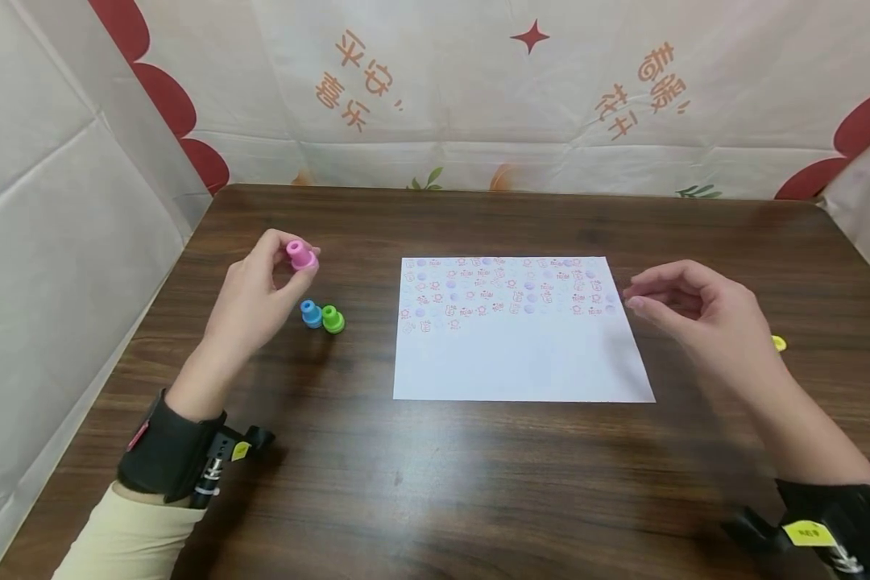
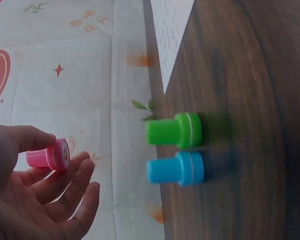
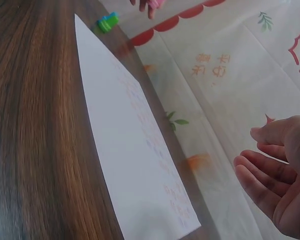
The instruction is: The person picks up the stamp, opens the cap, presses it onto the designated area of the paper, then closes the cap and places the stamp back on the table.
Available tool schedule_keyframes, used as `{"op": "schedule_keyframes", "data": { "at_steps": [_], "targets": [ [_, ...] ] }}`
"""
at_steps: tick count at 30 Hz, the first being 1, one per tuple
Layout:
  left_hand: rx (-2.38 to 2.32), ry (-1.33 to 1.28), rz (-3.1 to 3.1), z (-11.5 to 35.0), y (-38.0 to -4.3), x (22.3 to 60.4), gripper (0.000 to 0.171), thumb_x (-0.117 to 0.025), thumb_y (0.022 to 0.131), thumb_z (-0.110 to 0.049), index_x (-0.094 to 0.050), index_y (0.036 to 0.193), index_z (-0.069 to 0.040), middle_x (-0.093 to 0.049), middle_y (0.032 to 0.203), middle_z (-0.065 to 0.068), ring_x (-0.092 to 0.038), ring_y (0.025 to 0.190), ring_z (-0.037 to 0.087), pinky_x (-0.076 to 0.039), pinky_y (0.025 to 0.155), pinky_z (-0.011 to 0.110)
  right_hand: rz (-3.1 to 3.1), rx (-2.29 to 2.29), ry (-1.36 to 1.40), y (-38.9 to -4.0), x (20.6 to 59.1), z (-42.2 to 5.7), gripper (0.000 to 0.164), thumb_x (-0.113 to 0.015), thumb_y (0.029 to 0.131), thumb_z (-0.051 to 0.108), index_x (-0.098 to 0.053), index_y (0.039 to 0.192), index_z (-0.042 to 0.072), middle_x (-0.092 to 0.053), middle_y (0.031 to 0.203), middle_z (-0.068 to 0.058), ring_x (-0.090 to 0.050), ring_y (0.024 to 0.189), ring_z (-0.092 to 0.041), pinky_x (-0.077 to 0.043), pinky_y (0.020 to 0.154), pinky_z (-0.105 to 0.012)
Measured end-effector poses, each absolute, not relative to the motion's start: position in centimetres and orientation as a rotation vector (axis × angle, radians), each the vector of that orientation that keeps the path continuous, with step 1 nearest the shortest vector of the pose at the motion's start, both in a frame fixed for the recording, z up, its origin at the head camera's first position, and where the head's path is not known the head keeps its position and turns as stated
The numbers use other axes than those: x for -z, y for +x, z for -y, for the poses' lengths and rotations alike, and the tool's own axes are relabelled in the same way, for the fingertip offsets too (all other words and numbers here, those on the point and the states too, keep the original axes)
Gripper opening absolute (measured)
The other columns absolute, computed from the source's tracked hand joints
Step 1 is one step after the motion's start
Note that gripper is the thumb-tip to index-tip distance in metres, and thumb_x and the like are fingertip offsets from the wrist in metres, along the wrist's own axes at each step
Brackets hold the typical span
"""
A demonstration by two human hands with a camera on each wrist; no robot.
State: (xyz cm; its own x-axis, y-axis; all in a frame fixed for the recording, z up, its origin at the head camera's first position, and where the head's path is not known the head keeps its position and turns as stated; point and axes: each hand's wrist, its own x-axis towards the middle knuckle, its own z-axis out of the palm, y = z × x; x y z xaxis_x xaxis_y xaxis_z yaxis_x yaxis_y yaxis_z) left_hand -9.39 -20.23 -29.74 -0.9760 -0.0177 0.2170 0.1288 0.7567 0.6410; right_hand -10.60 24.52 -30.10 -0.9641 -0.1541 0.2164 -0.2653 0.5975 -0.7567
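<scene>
My left hand (image 1: 250, 298) pinches a pink stamp (image 1: 300, 254) between thumb and fingers, raised above the table's left side. The printed end of that stamp shows in the left wrist view, where the other fingers (image 2: 72, 202) spread loosely. On the table close by, a blue stamp (image 1: 311, 313) and a green stamp (image 1: 333, 319) stand side by side. A white sheet of paper (image 1: 515, 362) carries rows of small red and purple prints over its upper half. By its right edge hovers my right hand (image 1: 703, 314), fingers loosely bent, nothing visible in it.
A small yellow object (image 1: 779, 343) is partly hidden behind my right wrist. The brown wooden table (image 1: 420, 491) reaches back to a white patterned curtain (image 1: 464, 89), with more white cloth (image 1: 51, 209) along the left edge.
</scene>
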Motion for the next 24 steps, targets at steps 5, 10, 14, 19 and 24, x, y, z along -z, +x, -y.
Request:
{"op": "schedule_keyframes", "data": {
  "at_steps": [5,10,14,19,24],
  "targets": [
    [1.028,-0.059,2.742,21.3,-9.1,29.8,0.034,-0.062,0.093,-0.024,-0.055,0.116,0.0,-0.059,0.115,0.02,-0.055,0.101,0.031,-0.052,0.087,0.054,2.663,-1.341,0.382,-10.4,29.9,-25.7,0.027,-0.073,0.082,0.005,-0.064,0.107,-0.001,-0.069,0.088,0.019,-0.067,0.077,0.005,-0.052,0.061,-0.003],
    [1.021,-0.023,2.738,22.3,-9.0,30.1,0.033,-0.064,0.091,-0.022,-0.056,0.113,0.002,-0.055,0.111,0.021,-0.055,0.102,0.033,-0.052,0.091,0.057,2.659,-1.305,0.347,-10.4,30.2,-27.1,0.028,-0.074,0.081,0.005,-0.063,0.107,-0.001,-0.069,0.086,0.022,-0.067,0.076,0.006,-0.051,0.061,-0.001],
    [1.0,0.019,2.772,23.1,-8.9,30.4,0.036,-0.064,0.091,-0.026,-0.056,0.113,0.002,-0.057,0.112,0.022,-0.056,0.104,0.035,-0.051,0.091,0.057,2.657,-1.303,0.306,-10.2,30.4,-27.8,0.027,-0.073,0.082,0.004,-0.063,0.107,0.0,-0.069,0.086,0.025,-0.066,0.075,0.008,-0.05,0.06,-0.001],
    [0.958,0.074,2.844,24.0,-8.7,31.1,0.037,-0.066,0.09,-0.025,-0.056,0.115,0.0,-0.061,0.113,0.024,-0.059,0.101,0.039,-0.051,0.089,0.06,2.64,-1.347,0.29,-9.9,30.5,-28.6,0.027,-0.072,0.082,0.001,-0.062,0.107,-0.002,-0.069,0.087,0.023,-0.066,0.076,0.007,-0.051,0.061,-0.002],
    [0.9,0.068,2.911,24.7,-8.6,31.9,0.036,-0.066,0.09,-0.025,-0.056,0.114,-0.001,-0.063,0.109,0.025,-0.061,0.1,0.04,-0.048,0.086,0.062,2.653,-1.329,0.251,-9.7,30.7,-29.2,0.027,-0.071,0.083,0.001,-0.062,0.108,-0.002,-0.068,0.089,0.025,-0.066,0.075,0.009,-0.05,0.062,-0.001]
  ]
}}
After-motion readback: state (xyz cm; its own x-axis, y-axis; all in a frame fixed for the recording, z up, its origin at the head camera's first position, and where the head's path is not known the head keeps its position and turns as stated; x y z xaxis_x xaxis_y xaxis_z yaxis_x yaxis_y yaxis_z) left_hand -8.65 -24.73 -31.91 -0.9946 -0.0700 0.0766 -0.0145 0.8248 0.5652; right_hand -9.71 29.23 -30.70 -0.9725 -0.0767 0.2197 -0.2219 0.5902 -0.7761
